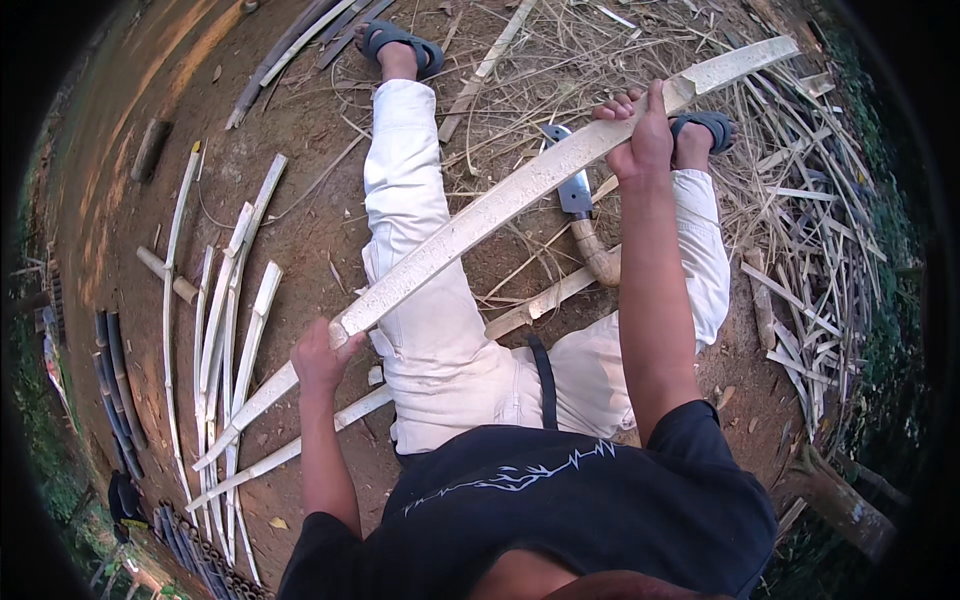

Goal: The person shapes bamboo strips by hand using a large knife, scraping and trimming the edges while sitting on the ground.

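Note:
I sit on bare earth with my legs in white trousers (420, 300) stretched out. Both hands hold one long pale split bamboo strip (500, 205) that crosses my lap diagonally, from lower left to upper right. My left hand (320, 355) grips its lower part beside my left thigh. Farther up, near my right foot, my right hand (640, 135) is closed around the strip. A broad-bladed knife (578, 205) with a bamboo handle lies on the ground between my legs, under the strip. A second strip (520, 315) lies beneath my legs.
Several split bamboo strips (235, 330) lie side by side on my left. A heap of bamboo offcuts and shavings (810, 210) covers the ground on the right. Dark bamboo poles (115, 390) lie at the far left. I wear grey sandals (400, 45).

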Demonstrator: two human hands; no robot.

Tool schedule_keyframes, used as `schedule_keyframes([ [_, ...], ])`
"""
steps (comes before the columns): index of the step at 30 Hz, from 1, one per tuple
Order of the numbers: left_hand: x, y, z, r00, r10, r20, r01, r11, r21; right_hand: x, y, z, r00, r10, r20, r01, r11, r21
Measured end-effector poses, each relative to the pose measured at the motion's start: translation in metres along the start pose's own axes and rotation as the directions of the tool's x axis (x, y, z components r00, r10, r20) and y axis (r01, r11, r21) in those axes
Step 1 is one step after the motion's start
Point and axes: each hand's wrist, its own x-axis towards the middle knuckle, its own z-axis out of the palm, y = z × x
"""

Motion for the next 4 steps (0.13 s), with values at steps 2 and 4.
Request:
schedule_keyframes([
  [2,0.004,0.006,-0.001,0.996,0.048,-0.074,-0.051,0.998,-0.039,0.002,-0.012,0.009,1.0,-0.022,-0.001,0.022,1.0,0.012],
  [4,0.039,0.024,0.003,0.978,0.131,-0.162,-0.143,0.988,-0.066,0.012,-0.028,0.009,0.999,-0.039,0.017,0.039,0.999,0.0],
])
